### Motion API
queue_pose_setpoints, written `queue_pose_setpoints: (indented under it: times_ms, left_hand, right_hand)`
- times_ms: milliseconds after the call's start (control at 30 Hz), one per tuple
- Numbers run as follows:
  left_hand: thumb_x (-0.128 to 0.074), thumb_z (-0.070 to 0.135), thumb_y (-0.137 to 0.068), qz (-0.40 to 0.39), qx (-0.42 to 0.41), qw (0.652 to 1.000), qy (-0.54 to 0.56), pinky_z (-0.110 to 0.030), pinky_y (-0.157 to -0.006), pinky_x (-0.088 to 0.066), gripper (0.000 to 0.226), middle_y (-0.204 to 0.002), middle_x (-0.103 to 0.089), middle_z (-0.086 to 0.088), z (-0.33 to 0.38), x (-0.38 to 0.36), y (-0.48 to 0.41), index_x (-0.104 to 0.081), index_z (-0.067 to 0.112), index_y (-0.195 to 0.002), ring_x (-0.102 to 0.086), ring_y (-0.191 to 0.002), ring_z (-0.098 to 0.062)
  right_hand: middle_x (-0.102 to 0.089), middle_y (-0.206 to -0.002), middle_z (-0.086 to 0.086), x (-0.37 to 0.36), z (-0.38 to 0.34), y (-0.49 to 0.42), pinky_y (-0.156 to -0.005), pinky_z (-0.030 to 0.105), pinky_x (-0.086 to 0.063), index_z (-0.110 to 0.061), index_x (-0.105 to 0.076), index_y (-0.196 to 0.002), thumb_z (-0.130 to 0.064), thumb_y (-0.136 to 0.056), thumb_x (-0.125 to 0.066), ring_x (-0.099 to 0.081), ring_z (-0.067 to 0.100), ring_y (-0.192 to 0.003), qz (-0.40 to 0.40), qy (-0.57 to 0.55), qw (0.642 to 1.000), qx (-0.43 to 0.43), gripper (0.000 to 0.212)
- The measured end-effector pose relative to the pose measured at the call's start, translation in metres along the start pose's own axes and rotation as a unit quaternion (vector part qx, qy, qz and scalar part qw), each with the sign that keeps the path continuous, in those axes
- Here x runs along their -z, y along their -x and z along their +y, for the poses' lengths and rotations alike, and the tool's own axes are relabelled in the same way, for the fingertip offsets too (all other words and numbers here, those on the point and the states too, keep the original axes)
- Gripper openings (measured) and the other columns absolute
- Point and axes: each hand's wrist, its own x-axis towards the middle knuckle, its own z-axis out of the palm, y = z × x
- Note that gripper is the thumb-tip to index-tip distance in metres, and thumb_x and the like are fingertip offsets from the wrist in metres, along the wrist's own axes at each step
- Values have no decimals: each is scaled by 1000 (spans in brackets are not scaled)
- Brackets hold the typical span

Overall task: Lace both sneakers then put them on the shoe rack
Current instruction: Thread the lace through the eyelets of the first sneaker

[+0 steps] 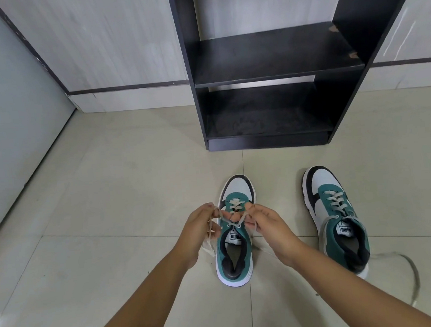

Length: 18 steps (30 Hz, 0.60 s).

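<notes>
Both hands, left hand (201, 225) and right hand (267, 222), are pinching lace ends (215, 215) over the left sneaker (235, 239), well short of the rack (265, 54); the right sneaker (336, 215) is lying untied beside it, neither shelved.

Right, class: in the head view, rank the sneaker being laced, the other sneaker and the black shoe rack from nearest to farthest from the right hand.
1. Sneaker being laced: right under the right hand, which pinches its lace.
2. Other sneaker: on the floor to the right.
3. Black shoe rack: ahead, against the wall.
</notes>
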Motion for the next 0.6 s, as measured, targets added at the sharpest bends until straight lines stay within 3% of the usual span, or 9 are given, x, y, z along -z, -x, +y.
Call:
queue_pose_setpoints:
  times_ms: [100,167,333,467,600]
  left_hand:
    - [-38,22,-97,-12,-23,999,-20,-25,-46,-28,27,-78,-66,-2,2,-4,4,-57,11,-82,-36,-42,-13]
    - [-38,21,-98,-18,-31,999,-33,-24,-45,-23,26,-75,-63,-2,2,-5,5,-61,13,-87,-33,-42,-11]
    - [-36,16,-98,-34,-71,996,-52,-19,-42,-24,26,-77,-56,-10,0,-5,3,-61,16,-108,-31,-44,-11]
    - [-35,9,-97,-44,-96,994,-37,-15,-40,-25,28,-71,-55,-6,-2,-3,2,-61,13,-108,-29,-44,-9]
    - [-37,1,-96,-76,-108,991,-37,-13,-42,-26,24,-68,-52,-6,-4,0,2,-61,2,-98,-32,-43,-5]
  right_hand:
    - [-65,-78,3,-2,2,-2,-70,12,-52,-13,-57,-81,-23,-99,-42,-64,17,-84,9,-45,999,-7,26]
    - [-61,-75,5,-3,4,-3,-71,14,-53,-12,-58,-83,-17,-99,-42,-63,15,-77,5,-71,997,-7,23]
    - [-60,-76,6,-3,7,-6,-85,33,-39,-16,-64,-87,-14,-97,-45,-53,23,-81,5,-61,998,5,21]
    - [-59,-74,6,-3,7,-8,-72,28,-37,-15,-64,-90,-10,-97,-44,-52,20,-74,13,-78,997,0,22]
    - [-58,-75,8,0,10,-11,-73,22,-47,-9,-59,-102,-3,-97,-40,-56,17,-71,1,-100,995,-7,20]
